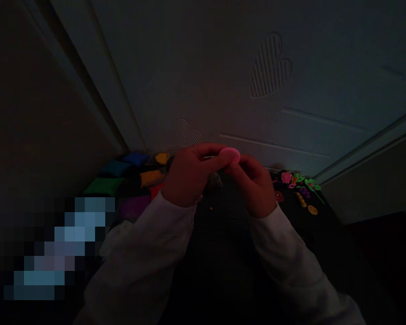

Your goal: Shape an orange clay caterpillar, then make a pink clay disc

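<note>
A flattened round piece of pink modelling clay (231, 155) is held up over the dark table. My left hand (186, 175) pinches it from the left, with the thumb lying across its face. From below and the right, the fingers of my right hand (258, 192) press on the same piece, their tips partly hidden behind it. Beneath the hands lies a crumpled clear wrapper (216, 179), partly covered. A tiny orange bit (211, 208) rests on the table (219, 243).
Coloured packets, among them a green one (103, 185), a blue one (136, 158) and a purple one (134, 206), lie at left. Several small shaped pieces, including a pink flower (286, 177) and a yellow disc (312, 210), sit at right. A pale panel with hearts (203, 67) stands behind.
</note>
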`<state>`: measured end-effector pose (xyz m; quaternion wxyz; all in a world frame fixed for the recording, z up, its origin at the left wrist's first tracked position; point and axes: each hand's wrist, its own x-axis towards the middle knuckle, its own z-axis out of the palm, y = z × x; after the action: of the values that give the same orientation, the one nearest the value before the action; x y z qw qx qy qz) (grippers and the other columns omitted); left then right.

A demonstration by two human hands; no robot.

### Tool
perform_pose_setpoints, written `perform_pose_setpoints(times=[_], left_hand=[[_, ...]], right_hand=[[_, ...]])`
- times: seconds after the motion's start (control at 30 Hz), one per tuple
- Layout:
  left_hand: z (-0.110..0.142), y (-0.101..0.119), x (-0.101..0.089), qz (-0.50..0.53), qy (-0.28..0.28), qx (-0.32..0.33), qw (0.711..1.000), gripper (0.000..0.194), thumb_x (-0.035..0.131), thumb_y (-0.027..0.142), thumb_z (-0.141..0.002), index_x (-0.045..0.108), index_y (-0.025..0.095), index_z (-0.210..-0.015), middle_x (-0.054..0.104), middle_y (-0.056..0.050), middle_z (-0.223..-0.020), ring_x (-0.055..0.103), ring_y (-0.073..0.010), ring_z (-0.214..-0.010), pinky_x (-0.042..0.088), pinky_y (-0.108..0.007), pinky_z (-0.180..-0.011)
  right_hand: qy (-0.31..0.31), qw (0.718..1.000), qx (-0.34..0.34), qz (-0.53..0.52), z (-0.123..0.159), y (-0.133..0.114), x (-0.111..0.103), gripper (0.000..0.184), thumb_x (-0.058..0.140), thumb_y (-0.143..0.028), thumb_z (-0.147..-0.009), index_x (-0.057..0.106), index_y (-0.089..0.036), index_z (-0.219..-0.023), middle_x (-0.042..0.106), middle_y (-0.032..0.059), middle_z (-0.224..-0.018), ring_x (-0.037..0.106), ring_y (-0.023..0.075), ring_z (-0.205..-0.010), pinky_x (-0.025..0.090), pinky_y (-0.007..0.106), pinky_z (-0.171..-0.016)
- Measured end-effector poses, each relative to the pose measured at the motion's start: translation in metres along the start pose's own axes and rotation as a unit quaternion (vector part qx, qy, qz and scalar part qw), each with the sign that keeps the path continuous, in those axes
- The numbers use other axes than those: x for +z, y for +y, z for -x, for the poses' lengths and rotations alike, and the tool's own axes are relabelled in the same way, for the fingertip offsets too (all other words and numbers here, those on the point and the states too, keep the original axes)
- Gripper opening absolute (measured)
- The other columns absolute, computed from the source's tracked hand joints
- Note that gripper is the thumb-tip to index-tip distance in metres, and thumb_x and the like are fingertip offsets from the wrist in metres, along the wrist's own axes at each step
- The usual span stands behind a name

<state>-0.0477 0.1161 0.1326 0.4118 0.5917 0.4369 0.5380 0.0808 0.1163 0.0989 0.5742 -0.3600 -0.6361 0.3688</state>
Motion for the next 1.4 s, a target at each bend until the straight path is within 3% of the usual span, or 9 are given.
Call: perform_pose_setpoints(times=[0.13,0.37,0.5,0.7,0.87,1.1,1.4], left_hand=[[0.0,-0.003,0.005,0.034,0.028,0.011,0.999,0.026,0.061,0.039,-0.064,0.066,0.02,-0.08,0.067,-0.002,-0.08,0.06,-0.0142,-0.075,0.045,-0.023,-0.069],[0.002,-0.001,-0.005,-0.049,-0.006,-0.026,0.998,0.03,0.061,0.044,-0.063,0.067,0.019,-0.079,0.066,-0.004,-0.074,0.06,-0.0177,-0.071,0.045,-0.025,-0.059],[0.002,-0.001,-0.006,-0.069,-0.018,0.0,0.997,0.03,0.058,0.045,-0.066,0.066,0.02,-0.082,0.066,-0.003,-0.078,0.059,-0.0153,-0.073,0.044,-0.023,-0.061],[0.0,-0.006,0.0,-0.011,0.003,-0.003,1.0,0.031,0.06,0.044,-0.064,0.065,0.02,-0.082,0.066,-0.002,-0.08,0.059,-0.0135,-0.071,0.044,-0.023,-0.062],[0.0,-0.009,-0.001,-0.01,0.016,0.0,1.0,0.03,0.061,0.043,-0.063,0.065,0.021,-0.083,0.066,-0.002,-0.079,0.059,-0.0126,-0.066,0.043,-0.022,-0.058],[0.0,-0.007,-0.003,-0.023,-0.028,0.005,0.999,0.033,0.057,0.044,-0.067,0.063,0.018,-0.087,0.066,-0.006,-0.085,0.06,-0.0153,-0.075,0.044,-0.024,-0.064],[0.001,-0.003,-0.005,-0.08,-0.011,0.058,0.995,0.029,0.055,0.043,-0.069,0.066,0.02,-0.081,0.067,-0.002,-0.078,0.059,-0.0133,-0.071,0.044,-0.022,-0.066]], right_hand=[[0.001,1.0,-0.004,0.002,0.0,0.001,0.001,0.017,0.057,-0.032,-0.073,0.057,-0.021,-0.085,0.059,-0.001,-0.079,0.054,0.0096,-0.073,0.044,0.025,-0.069],[-0.041,0.998,-0.001,0.053,-0.003,0.003,-0.006,0.016,0.056,-0.033,-0.073,0.058,-0.02,-0.083,0.057,-0.0009,-0.074,0.054,0.0111,-0.073,0.045,0.028,-0.072],[-0.053,0.997,0.003,0.06,-0.003,0.004,-0.008,0.02,0.056,-0.034,-0.073,0.058,-0.02,-0.087,0.057,-0.0004,-0.074,0.055,0.012,-0.076,0.045,0.029,-0.072],[-0.07,0.997,0.0,0.031,-0.004,0.005,-0.006,0.019,0.056,-0.034,-0.073,0.059,-0.021,-0.087,0.059,-0.0008,-0.077,0.055,0.0111,-0.074,0.045,0.028,-0.07],[-0.036,0.999,0.007,0.02,-0.004,0.004,-0.009,0.017,0.057,-0.033,-0.073,0.059,-0.021,-0.085,0.06,-0.001,-0.077,0.056,0.0109,-0.073,0.045,0.028,-0.07],[0.031,0.999,0.008,0.003,-0.005,0.0,-0.009,0.014,0.057,-0.03,-0.073,0.058,-0.019,-0.081,0.058,-0.002,-0.073,0.054,0.0077,-0.069,0.043,0.022,-0.064],[0.031,0.999,0.014,0.002,-0.004,0.001,-0.008,0.016,0.057,-0.032,-0.073,0.057,-0.019,-0.082,0.06,-0.0009,-0.078,0.055,0.0088,-0.071,0.044,0.024,-0.066]])
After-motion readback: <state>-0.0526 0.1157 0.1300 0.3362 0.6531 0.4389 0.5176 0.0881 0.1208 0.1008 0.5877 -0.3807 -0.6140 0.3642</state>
